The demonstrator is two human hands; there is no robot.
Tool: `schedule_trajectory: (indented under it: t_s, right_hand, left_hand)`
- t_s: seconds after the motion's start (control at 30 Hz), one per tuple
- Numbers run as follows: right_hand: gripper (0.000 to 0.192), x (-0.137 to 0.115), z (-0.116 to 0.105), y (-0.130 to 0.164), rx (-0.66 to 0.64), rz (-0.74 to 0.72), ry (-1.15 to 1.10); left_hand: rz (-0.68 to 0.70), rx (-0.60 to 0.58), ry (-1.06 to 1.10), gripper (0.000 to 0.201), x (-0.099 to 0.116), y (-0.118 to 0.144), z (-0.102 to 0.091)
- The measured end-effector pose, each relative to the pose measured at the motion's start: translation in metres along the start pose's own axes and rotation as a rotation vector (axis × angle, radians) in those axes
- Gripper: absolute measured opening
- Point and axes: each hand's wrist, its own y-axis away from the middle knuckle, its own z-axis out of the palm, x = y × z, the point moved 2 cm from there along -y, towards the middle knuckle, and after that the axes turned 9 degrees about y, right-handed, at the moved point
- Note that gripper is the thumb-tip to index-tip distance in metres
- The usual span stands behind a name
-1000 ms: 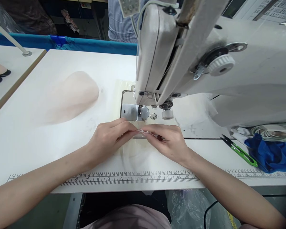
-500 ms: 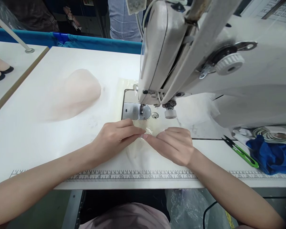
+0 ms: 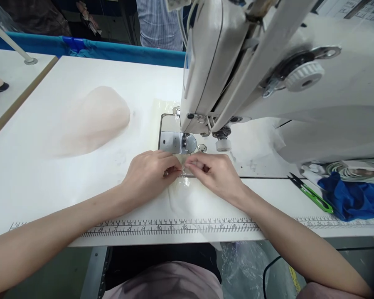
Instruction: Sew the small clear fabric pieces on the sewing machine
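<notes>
Both hands meet at one spot on the white table (image 3: 81, 74), just in front of the needle plate (image 3: 177, 142) of the sewing machine (image 3: 268, 83). The left hand (image 3: 149, 174) comes in from the left and the right hand (image 3: 216, 174) from the right, fingertips almost touching, and each grip is closed in a pinch on the near edge of a thin, pale, half-clear piece of fabric (image 3: 187, 199). The pinched edge lies crosswise, from left to right between the two grips, while the rest of the fabric trails back toward the person, over the printed ruler (image 3: 127, 228) at the table's front edge. The needle (image 3: 184, 141) stands straight beyond the pinched edge, away from the person and slightly to the left of where the fingertips meet, so the left hand is a little nearer to it. The edge is near the plate but not yet under the foot, as far as can be told. A heap of the same pale fabric (image 3: 93, 120) lies well apart on the left; green snips (image 3: 311, 194) and a blue cloth (image 3: 352, 197) lie well apart on the right.
</notes>
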Motion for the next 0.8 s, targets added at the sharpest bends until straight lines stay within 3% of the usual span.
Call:
schedule_trajectory:
  t_s: [0.13, 0.27, 0.33, 0.5, 0.67, 0.8]
  right_hand:
    - [0.015, 0.008, 0.006, -0.006, 0.061, 0.030, 0.183]
    - [0.018, 0.012, 0.009, -0.007, 0.096, 0.034, 0.258]
    - [0.019, 0.012, 0.010, -0.006, 0.106, 0.028, 0.274]
    - [0.023, 0.014, 0.008, -0.005, 0.145, 0.011, 0.369]
    - [0.026, 0.018, 0.002, -0.003, 0.226, -0.033, 0.498]
    - [0.032, 0.014, 0.005, -0.004, 0.150, -0.132, 0.486]
  left_hand:
    - [0.151, 0.068, -0.184, 0.020, 0.001, 0.001, 0.002]
    - [0.464, 0.173, -0.374, 0.012, 0.009, 0.006, 0.001]
    - [0.535, 0.163, -0.448, 0.016, 0.012, 0.009, 0.001]
    - [0.513, 0.044, -0.507, 0.022, 0.013, 0.011, 0.004]
    - [0.482, 0.046, -0.457, 0.024, 0.006, 0.006, 0.003]
    - [0.480, 0.038, -0.435, 0.021, 0.004, 0.002, 0.002]
